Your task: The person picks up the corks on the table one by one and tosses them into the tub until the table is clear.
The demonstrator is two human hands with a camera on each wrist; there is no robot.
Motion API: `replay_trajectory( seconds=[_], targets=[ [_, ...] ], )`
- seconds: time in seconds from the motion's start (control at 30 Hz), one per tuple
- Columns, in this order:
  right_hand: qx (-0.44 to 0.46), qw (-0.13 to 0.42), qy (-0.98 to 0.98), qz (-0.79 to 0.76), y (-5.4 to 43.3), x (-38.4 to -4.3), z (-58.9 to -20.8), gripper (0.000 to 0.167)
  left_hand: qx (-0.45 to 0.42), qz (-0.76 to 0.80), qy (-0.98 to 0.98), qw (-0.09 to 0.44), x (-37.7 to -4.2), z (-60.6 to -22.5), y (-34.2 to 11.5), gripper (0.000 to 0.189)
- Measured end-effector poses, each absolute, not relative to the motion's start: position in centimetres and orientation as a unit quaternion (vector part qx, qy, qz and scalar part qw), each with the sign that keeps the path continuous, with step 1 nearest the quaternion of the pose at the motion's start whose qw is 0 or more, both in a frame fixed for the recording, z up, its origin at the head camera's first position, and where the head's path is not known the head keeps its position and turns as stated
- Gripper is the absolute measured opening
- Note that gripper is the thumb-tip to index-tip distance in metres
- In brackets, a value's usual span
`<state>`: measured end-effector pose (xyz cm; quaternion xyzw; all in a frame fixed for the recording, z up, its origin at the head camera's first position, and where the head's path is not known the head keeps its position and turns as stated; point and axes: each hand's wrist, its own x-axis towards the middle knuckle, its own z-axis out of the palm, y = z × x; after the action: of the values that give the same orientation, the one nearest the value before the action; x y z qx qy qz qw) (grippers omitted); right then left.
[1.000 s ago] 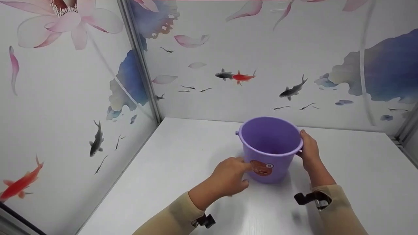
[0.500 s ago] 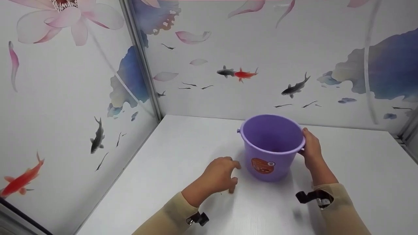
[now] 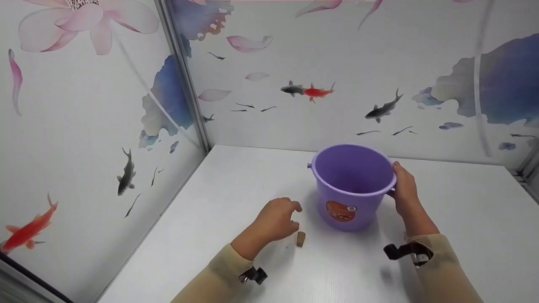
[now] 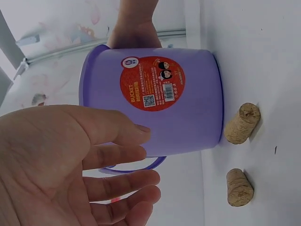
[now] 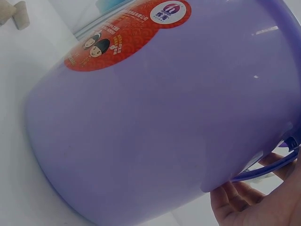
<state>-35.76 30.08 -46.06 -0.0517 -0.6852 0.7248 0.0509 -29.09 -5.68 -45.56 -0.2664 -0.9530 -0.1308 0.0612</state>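
A purple bucket with a red label stands upright on the white table. My right hand grips its right side by the rim, and the right wrist view shows the fingers curled at the bucket's handle. My left hand hovers left of the bucket, fingers loosely bent and nothing held. Close by the left fingertips, one cork shows in the head view. The left wrist view has two corks on the table, a nearer-to-bucket cork and a second cork.
The white table meets a back wall panel and a left wall panel, both printed with fish and lotus. A metal post stands in the corner between them. A tiny dark speck lies near the corks.
My left hand has drawn back leftward from the front of the bucket, and a cork now shows beside it. My right hand keeps its hold on the bucket, which stays in place.
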Motion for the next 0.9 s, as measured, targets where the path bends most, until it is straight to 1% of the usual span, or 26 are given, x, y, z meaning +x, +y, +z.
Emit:
replay_trajectory(
  seconds=[0.13, 0.37, 0.6, 0.9],
  targets=[
    [-0.053, 0.054, -0.690, 0.719, 30.1, -35.9, -46.0, 0.056, -0.261, -0.138, -0.954, 0.052, -29.5, -46.1, -5.6, 0.032],
    [-0.049, 0.055, -0.688, 0.722, 30.1, -35.8, -45.9, 0.047, -0.253, -0.137, -0.957, 0.035, -30.3, -47.3, -5.7, 0.032],
    [-0.057, 0.051, -0.693, 0.717, 30.2, -35.8, -45.9, 0.050, -0.246, -0.133, -0.959, 0.035, -30.8, -48.3, -5.9, 0.028],
    [-0.049, 0.049, -0.692, 0.718, 30.2, -35.8, -46.0, 0.051, -0.235, -0.140, -0.962, 0.020, -31.3, -48.9, -6.2, 0.025]
  ],
)
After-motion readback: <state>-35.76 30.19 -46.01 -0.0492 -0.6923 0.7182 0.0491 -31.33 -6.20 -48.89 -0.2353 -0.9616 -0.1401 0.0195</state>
